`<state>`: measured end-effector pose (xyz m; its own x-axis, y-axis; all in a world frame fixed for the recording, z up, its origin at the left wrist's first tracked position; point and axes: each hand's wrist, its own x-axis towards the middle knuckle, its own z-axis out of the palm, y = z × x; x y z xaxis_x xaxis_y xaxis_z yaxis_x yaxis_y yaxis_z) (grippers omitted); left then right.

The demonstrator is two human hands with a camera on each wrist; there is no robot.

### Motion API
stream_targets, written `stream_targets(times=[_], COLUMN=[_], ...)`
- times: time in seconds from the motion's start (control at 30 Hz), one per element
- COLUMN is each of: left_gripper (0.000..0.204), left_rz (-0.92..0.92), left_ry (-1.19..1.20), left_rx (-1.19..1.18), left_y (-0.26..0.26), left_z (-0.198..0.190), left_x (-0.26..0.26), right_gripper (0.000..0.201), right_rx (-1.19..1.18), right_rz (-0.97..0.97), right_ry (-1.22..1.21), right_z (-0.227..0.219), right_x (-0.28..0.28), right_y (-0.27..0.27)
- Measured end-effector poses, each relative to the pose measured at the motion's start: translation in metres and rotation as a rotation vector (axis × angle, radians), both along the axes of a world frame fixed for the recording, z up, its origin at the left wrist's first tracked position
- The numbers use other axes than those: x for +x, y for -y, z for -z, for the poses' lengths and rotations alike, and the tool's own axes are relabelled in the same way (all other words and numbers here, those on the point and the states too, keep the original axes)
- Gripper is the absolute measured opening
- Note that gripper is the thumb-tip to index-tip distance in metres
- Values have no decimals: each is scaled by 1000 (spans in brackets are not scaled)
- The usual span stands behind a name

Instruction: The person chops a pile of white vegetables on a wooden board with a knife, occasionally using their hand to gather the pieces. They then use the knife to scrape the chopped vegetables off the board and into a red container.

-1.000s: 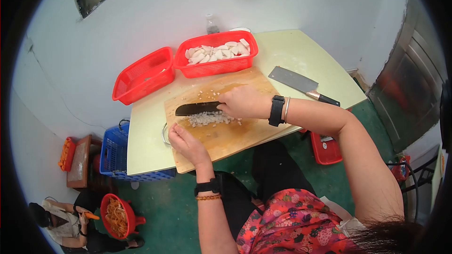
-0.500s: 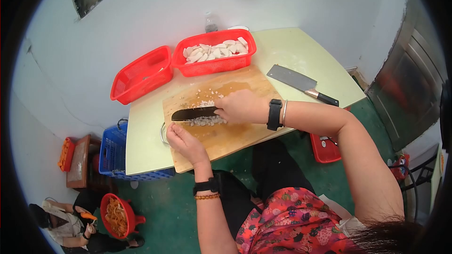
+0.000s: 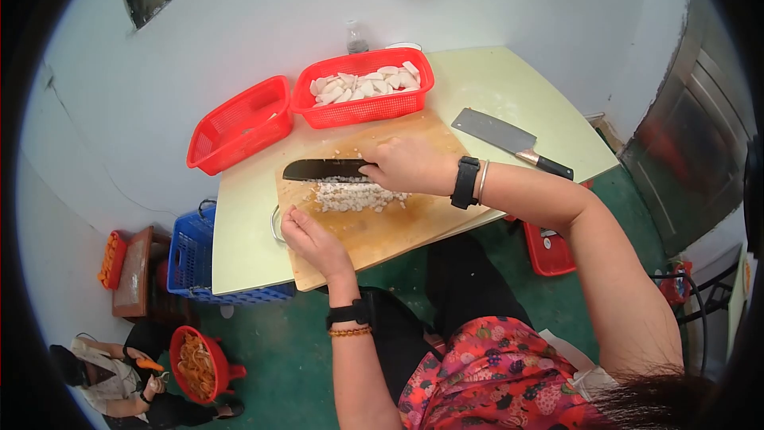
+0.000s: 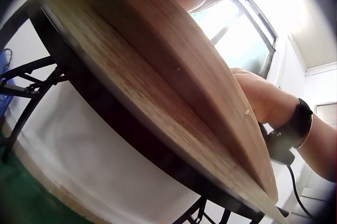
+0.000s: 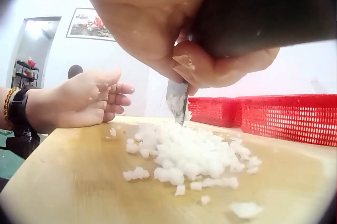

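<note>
The pile of finely chopped white pieces lies near the middle of the wooden cutting board, with a few stray bits scattered beyond it toward the baskets. Just behind the pile, the dark-bladed knife is held level above the board, its edge along the far side of the heap; the right hand is wrapped firmly around its handle. The left hand rests at the board's near left edge, fingers loosely bent and holding nothing, a little apart from the pile. The board sits on a pale yellow table. Behind the board stand two red plastic baskets: the right basket holds white slices, the left basket looks nearly bare. A cleaver lies flat on the table to the right of the board.
</note>
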<state>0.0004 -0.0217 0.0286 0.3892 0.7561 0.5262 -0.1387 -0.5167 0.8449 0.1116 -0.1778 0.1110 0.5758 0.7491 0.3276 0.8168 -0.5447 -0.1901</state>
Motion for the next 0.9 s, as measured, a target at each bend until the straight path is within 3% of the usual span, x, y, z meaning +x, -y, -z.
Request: stream_targets(times=[0.13,0.23,0.53,0.63,0.77,0.9], left_gripper=[44,44,45,45,45,45], left_rz=[-3,-6,4,8,28,8], left_ry=[8,-13,62,111,172,130], left_rx=[-6,5,-47,-103,-152,-108], left_y=[-1,-1,-4,-5,-3,-6], left_z=[-2,-3,4,7,5,9], left_x=[2,-1,2,2,2,2], right_gripper=[25,27,26,28,25,28], right_rx=[-85,49,41,59,-144,-32], right_rz=[-14,-15,-30,-122,-113,-112], right_ry=[-1,44,5,31,-18,1], right_z=[0,1,-6,-12,-15,4], right_x=[-1,6,1,-12,-38,-28], right_y=[3,1,16,29,44,42])
